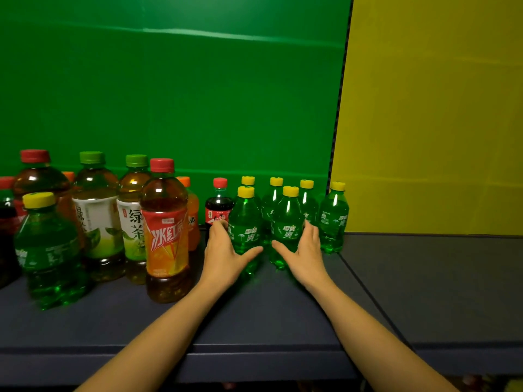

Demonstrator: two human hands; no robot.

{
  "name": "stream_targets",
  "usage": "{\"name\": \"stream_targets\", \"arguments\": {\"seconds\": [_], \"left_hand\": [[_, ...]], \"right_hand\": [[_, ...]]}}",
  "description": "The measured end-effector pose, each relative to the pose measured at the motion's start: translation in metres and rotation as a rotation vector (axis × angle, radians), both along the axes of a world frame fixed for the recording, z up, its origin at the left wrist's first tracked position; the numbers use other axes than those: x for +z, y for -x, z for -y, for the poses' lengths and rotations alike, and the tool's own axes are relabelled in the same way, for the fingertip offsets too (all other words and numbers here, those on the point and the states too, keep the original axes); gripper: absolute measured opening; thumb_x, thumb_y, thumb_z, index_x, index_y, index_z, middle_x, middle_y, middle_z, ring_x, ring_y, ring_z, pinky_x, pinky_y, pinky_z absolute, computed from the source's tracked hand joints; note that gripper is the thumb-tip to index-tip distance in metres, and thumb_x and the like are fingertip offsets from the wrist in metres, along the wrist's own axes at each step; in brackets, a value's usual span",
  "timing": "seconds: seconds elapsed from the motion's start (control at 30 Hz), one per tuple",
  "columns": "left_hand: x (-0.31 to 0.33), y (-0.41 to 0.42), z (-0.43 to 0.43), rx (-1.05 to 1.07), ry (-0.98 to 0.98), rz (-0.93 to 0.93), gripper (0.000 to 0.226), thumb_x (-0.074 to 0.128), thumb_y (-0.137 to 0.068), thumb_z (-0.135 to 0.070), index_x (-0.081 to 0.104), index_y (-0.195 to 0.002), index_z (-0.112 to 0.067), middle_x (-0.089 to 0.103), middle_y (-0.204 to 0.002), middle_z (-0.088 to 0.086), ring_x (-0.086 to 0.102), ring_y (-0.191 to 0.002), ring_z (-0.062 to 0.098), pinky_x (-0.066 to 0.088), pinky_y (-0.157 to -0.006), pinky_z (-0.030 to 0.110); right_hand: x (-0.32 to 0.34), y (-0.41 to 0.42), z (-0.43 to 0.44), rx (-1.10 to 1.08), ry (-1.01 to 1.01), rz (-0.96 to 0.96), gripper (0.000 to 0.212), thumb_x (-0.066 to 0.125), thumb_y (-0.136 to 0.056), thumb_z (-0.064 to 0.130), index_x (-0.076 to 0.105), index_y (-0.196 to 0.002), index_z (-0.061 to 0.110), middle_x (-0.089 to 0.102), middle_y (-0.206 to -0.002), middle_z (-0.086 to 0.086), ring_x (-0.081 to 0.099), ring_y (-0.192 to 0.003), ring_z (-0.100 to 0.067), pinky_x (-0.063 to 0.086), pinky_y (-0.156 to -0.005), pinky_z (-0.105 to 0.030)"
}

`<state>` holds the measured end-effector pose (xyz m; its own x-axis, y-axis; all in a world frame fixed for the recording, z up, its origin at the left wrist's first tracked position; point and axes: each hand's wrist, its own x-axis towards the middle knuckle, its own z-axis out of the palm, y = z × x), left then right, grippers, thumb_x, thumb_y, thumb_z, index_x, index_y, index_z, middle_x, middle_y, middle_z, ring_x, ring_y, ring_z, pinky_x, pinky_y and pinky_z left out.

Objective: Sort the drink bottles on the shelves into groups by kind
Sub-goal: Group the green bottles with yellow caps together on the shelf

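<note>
Several small green soda bottles with yellow caps stand grouped at the middle right of the shelf. My left hand (226,247) cups the left side of the front-left green bottle (245,222). My right hand (305,247) cups the right side of the front-right green bottle (286,222). Each hand wraps partly round its bottle, thumb in front. Just behind my left hand stands a small cola bottle (218,206) with a red cap. One more green soda bottle (46,250) stands apart at the front left.
On the left stand tall bottles: an iced red tea (165,230) in front, two green teas (97,219) behind, and orange soda bottles (192,213) partly hidden. The dark shelf board (254,315) runs to its front edge. A grey board (438,278) lies to the right.
</note>
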<state>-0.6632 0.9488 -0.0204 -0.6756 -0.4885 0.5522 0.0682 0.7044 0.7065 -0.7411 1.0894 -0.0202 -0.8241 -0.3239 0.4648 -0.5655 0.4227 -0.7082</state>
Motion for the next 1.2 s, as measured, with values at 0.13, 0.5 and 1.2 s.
{"name": "stream_targets", "arguments": {"seconds": [0.13, 0.5, 1.2], "left_hand": [[0.000, 0.005, -0.001, 0.018, -0.001, -0.026, 0.070, 0.081, -0.065, -0.033, 0.043, -0.119, -0.010, 0.055, -0.121, 0.008, 0.051, -0.114, 0.021, 0.044, -0.094, 0.034], [-0.001, 0.016, 0.000, 0.137, 0.062, -0.035, 0.063, 0.078, -0.067, -0.038, 0.044, -0.113, -0.009, 0.051, -0.114, 0.008, 0.053, -0.104, 0.024, 0.046, -0.086, 0.036], [0.004, -0.123, 0.013, -0.074, 0.081, -0.088, 0.013, 0.062, -0.077, -0.039, 0.063, -0.082, -0.027, 0.065, -0.076, -0.013, 0.060, -0.069, 0.005, 0.052, -0.066, 0.033]], "right_hand": [[-0.001, 0.001, 0.002, 0.001, 0.049, -0.049, 0.087, 0.068, -0.080, 0.036, 0.016, -0.144, 0.011, 0.027, -0.150, -0.009, 0.029, -0.137, -0.023, 0.029, -0.108, -0.035], [-0.001, 0.003, 0.014, -0.064, 0.037, -0.084, 0.083, 0.069, -0.079, 0.038, 0.021, -0.141, 0.010, 0.032, -0.147, -0.009, 0.039, -0.131, -0.027, 0.036, -0.103, -0.038], [0.027, -0.098, 0.005, 0.205, 0.373, -0.254, 0.029, 0.062, -0.082, 0.000, 0.056, -0.083, 0.028, 0.057, -0.091, 0.007, 0.056, -0.082, -0.004, 0.043, -0.067, -0.009]]}}
